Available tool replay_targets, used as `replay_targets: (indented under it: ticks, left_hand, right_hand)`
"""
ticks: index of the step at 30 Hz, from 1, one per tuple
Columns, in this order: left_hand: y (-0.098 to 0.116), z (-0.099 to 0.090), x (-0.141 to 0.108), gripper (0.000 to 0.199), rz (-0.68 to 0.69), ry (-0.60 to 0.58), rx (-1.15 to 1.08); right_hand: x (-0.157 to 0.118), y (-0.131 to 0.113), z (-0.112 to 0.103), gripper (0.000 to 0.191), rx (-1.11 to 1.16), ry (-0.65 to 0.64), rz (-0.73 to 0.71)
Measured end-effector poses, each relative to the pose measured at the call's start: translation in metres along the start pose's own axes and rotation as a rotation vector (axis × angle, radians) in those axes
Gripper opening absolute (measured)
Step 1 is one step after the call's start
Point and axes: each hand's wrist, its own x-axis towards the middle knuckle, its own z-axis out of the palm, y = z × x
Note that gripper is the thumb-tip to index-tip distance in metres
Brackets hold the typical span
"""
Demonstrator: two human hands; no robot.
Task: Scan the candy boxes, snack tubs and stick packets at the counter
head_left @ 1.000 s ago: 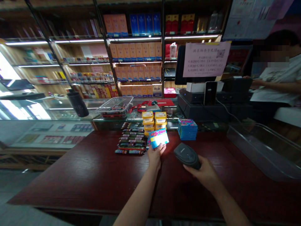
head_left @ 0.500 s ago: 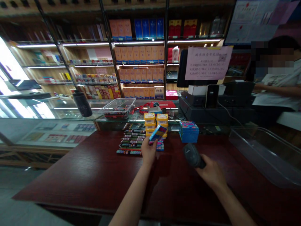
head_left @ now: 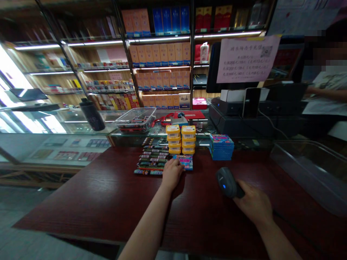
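Note:
My left hand (head_left: 172, 173) rests low over the table, its fingers curled at the near left edge of a flat blue and pink packet (head_left: 187, 162). Behind that packet stand two stacks of yellow-lidded tubs (head_left: 181, 139). Rows of dark, slim patterned packs (head_left: 151, 159) lie just to the left. My right hand (head_left: 253, 200) grips a dark barcode scanner (head_left: 227, 182) by its handle, with a blue light showing on its head. Beyond the scanner is a neat stack of blue and pink packets (head_left: 221, 148).
A clear plastic bin (head_left: 311, 173) sits on the right. Further back are a clear tray of packs (head_left: 135, 121), a dark bottle (head_left: 92, 115), a phone (head_left: 251, 103) and a monitor with a paper sign (head_left: 248, 59). At far right is another person (head_left: 325, 86).
My left hand has come down with the small blue packet onto the spot before the yellow tubs. The scanner has shifted slightly right, and its blue light now shows. The view has tilted down.

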Motion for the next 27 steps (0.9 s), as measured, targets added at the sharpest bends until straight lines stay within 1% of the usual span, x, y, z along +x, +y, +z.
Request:
replay_targets:
  ticks: [3, 6, 12, 16, 18, 20, 22, 24, 27]
  left_hand:
    - [-0.001, 0.002, 0.0, 0.019, -0.08, -0.008, 0.001]
    - [-0.002, 0.004, 0.0, 0.022, -0.135, 0.009, 0.022]
    - [-0.006, 0.004, 0.001, 0.027, -0.085, 0.04, -0.023]
    - [-0.005, 0.0, -0.003, 0.026, -0.068, 0.061, -0.042]
    - [-0.001, -0.003, -0.003, 0.026, -0.078, 0.092, -0.054]
    - [0.007, -0.005, 0.0, 0.026, -0.068, 0.127, -0.083]
    - [0.019, -0.006, 0.01, 0.027, -0.022, 0.145, -0.144]
    - [0.035, -0.007, 0.026, 0.027, 0.066, 0.132, -0.224]
    - [0.067, -0.009, 0.062, 0.029, 0.199, 0.097, -0.31]
  right_hand:
    - [-0.001, 0.0, -0.002, 0.023, -0.007, -0.007, -0.009]
    - [-0.002, 0.0, -0.003, 0.023, 0.006, 0.004, -0.016]
    - [-0.002, -0.001, -0.003, 0.022, 0.025, 0.01, 0.0]
    - [0.0, -0.001, -0.003, 0.022, 0.01, -0.032, 0.027]
    - [0.001, -0.001, -0.005, 0.022, -0.006, -0.065, 0.068]
    - [0.003, -0.003, -0.007, 0.019, -0.01, -0.103, 0.121]
    - [0.006, -0.005, -0.01, 0.016, -0.004, -0.14, 0.159]
    - [0.007, -0.008, -0.012, 0.017, 0.0, -0.165, 0.173]
    - [0.009, -0.009, -0.014, 0.019, 0.008, -0.175, 0.171]
